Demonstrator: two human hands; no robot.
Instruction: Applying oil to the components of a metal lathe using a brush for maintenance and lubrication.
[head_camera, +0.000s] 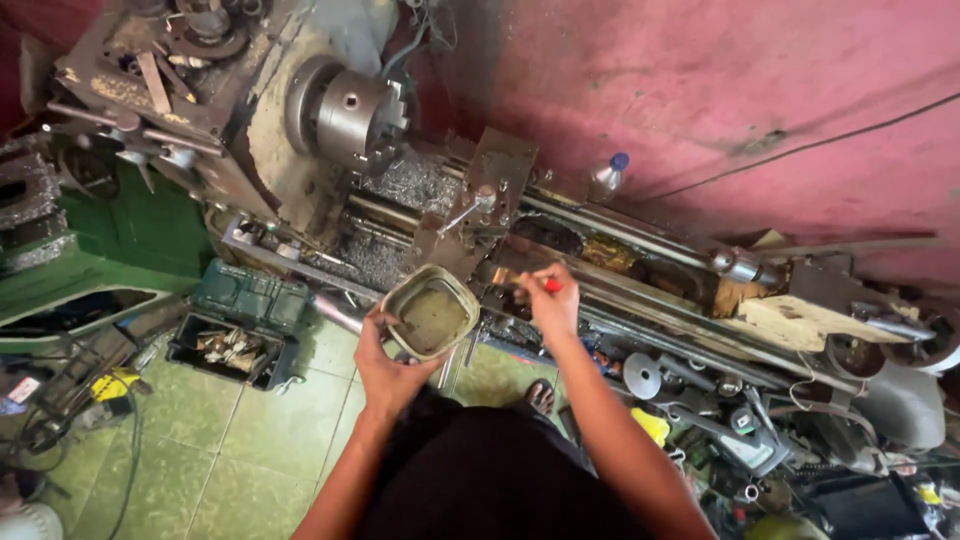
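The left hand (385, 365) holds a square metal tin (431, 312) of murky liquid, grip closed on its rim, over the lathe's (400, 190) front edge. The right hand (551, 300) pinches a red-handled brush (525, 281) just beside the tin.

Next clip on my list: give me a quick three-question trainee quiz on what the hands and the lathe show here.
1. True or false: the left hand holds the square tin of murky liquid by its near rim.
2. What does the right hand hold? A) a hammer B) a small brush with a red handle C) a file
3. Is any workpiece clamped in the lathe chuck?

Key
1. True.
2. B; its bristles point toward the lathe carriage.
3. No; the chuck looks empty, with metal chips piled on the bed below it.
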